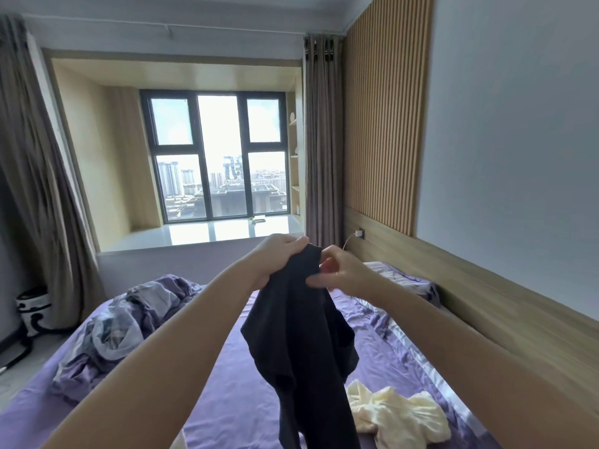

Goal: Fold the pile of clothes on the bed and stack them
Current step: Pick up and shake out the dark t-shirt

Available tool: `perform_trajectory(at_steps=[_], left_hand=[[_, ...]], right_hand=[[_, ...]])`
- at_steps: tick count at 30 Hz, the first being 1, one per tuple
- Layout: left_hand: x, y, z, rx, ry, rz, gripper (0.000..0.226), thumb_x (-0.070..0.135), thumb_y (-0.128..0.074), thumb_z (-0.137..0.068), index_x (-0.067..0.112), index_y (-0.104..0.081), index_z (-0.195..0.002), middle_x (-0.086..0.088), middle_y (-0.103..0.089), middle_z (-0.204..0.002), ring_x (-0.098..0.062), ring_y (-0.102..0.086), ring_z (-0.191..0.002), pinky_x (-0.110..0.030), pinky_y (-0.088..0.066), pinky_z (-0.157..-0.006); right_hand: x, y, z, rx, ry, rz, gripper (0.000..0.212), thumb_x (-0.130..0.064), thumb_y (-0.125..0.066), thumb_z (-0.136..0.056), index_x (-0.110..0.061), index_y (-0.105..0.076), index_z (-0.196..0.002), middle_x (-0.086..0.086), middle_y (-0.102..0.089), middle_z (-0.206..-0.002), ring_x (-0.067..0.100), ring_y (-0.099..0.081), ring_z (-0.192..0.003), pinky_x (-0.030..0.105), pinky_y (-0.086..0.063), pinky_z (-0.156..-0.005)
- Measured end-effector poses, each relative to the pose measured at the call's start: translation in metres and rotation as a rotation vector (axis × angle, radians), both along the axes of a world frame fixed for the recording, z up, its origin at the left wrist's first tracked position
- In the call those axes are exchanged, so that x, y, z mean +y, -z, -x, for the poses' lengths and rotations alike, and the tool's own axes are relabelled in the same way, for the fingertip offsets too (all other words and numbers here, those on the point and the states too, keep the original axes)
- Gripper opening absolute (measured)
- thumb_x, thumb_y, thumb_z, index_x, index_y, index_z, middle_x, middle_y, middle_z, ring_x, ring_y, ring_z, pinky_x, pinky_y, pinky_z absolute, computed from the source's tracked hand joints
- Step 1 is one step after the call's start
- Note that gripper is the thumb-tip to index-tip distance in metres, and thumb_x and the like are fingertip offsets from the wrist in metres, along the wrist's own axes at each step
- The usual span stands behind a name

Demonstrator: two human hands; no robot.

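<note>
The bed carried a purple sheet, with a crumpled cream garment lying at its right. Above it hung the dark garment, limp and evidently light (soft cloth, no stiffness), held aloft at its top edge. The left hand was clamped on that bunched edge; the right hand pinched the adjoining hem. Shoulder seams or corners were judged the best purchase for spreading it

Matt dark cloth garment; soft cream cloth, near right; smooth purple sheet, creased; ribbed wood panel; glossy window ledge, far.
</note>
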State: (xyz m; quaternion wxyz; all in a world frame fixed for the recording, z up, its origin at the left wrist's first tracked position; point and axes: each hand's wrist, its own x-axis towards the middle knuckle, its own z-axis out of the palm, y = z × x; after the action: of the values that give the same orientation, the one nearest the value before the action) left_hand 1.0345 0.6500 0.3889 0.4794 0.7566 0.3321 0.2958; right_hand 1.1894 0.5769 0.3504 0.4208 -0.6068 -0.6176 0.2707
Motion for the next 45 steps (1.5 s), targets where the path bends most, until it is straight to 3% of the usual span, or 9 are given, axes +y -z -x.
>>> perform_trajectory(at_steps=[2,5,9,11,16,27,34,40,45], left_hand=[[0.000,-0.007,0.003,0.013,0.024,-0.071,0.035,0.034,-0.051,-0.097,0.008,-0.066,-0.080,-0.008,-0.066,-0.077,-0.016,-0.063,-0.069,-0.029,-0.051,-0.065],[0.006,-0.016,0.013,0.044,0.014,-0.160,0.047,0.042,-0.054,-0.092,-0.003,-0.065,-0.091,-0.013,-0.066,-0.085,-0.019,-0.062,-0.076,-0.032,-0.049,-0.074],[0.021,-0.021,0.043,0.151,-0.032,-0.216,0.058,0.051,-0.066,-0.080,-0.007,-0.060,-0.083,-0.009,-0.058,-0.076,-0.019,-0.055,-0.069,-0.030,-0.043,-0.067],[0.027,-0.016,0.060,0.215,-0.046,-0.209,0.060,0.051,-0.070,-0.078,-0.007,-0.062,-0.087,-0.010,-0.060,-0.080,-0.020,-0.055,-0.073,-0.031,-0.044,-0.069],[0.033,0.000,0.091,0.328,-0.064,-0.147,0.025,0.040,-0.069,-0.082,0.016,-0.072,-0.088,-0.003,-0.071,-0.090,-0.018,-0.065,-0.085,-0.030,-0.052,-0.076],[0.042,0.022,0.125,0.246,-0.220,-0.262,0.012,0.025,-0.066,-0.087,0.014,-0.072,-0.089,-0.001,-0.068,-0.086,-0.016,-0.062,-0.079,-0.027,-0.048,-0.071],[0.045,0.040,0.136,0.211,-0.290,-0.331,0.016,0.025,-0.062,-0.091,0.013,-0.070,-0.096,0.001,-0.066,-0.090,-0.015,-0.060,-0.083,-0.023,-0.045,-0.072],[0.053,0.056,0.153,0.226,-0.424,-0.375,0.010,0.027,-0.069,-0.085,0.018,-0.066,-0.085,0.002,-0.065,-0.085,-0.014,-0.058,-0.079,-0.024,-0.042,-0.067],[0.046,0.070,0.164,0.237,-0.444,-0.405,0.017,0.026,-0.061,-0.090,0.012,-0.068,-0.098,0.000,-0.065,-0.093,-0.017,-0.058,-0.088,-0.026,-0.037,-0.075]], right_hand=[[0.004,0.021,-0.006,-0.075,-0.054,0.074,0.048,-0.017,-0.075,-0.077,-0.016,-0.050,-0.119,0.002,-0.061,-0.111,0.015,-0.060,-0.101,0.022,-0.050,-0.078],[0.008,0.052,-0.016,-0.184,-0.065,0.139,0.036,-0.019,-0.072,-0.073,-0.017,-0.065,-0.108,-0.002,-0.069,-0.104,0.014,-0.064,-0.098,0.026,-0.049,-0.087],[-0.003,0.071,-0.025,-0.086,0.001,0.157,0.013,-0.006,-0.063,-0.079,-0.017,-0.061,-0.084,-0.004,-0.062,-0.079,0.006,-0.059,-0.070,0.012,-0.043,-0.061],[-0.006,0.075,-0.031,-0.036,0.018,0.174,0.012,-0.008,-0.063,-0.080,-0.018,-0.057,-0.077,-0.002,-0.059,-0.075,0.008,-0.056,-0.068,0.015,-0.042,-0.060],[-0.005,0.069,-0.034,0.067,-0.027,0.206,0.009,-0.010,-0.062,-0.084,-0.012,-0.066,-0.091,0.001,-0.068,-0.080,0.012,-0.064,-0.072,0.019,-0.049,-0.065],[0.007,0.056,-0.022,-0.024,-0.051,0.058,0.007,-0.008,-0.065,-0.085,-0.005,-0.069,-0.089,0.005,-0.070,-0.085,0.013,-0.065,-0.077,0.025,-0.052,-0.073],[0.007,0.047,-0.007,-0.187,-0.003,0.009,0.026,-0.029,-0.075,-0.078,-0.006,-0.064,-0.080,-0.003,-0.063,-0.072,0.009,-0.060,-0.068,0.018,-0.044,-0.064],[-0.014,0.027,0.016,0.105,-0.077,0.028,0.042,-0.041,-0.053,-0.090,-0.018,-0.059,-0.056,-0.008,-0.057,-0.057,0.005,-0.056,-0.055,0.015,-0.042,-0.054],[-0.016,0.022,0.011,-0.231,-0.117,0.190,0.018,-0.024,-0.069,-0.084,-0.008,-0.072,-0.092,0.012,-0.070,-0.092,0.020,-0.067,-0.083,0.021,-0.050,-0.074]])
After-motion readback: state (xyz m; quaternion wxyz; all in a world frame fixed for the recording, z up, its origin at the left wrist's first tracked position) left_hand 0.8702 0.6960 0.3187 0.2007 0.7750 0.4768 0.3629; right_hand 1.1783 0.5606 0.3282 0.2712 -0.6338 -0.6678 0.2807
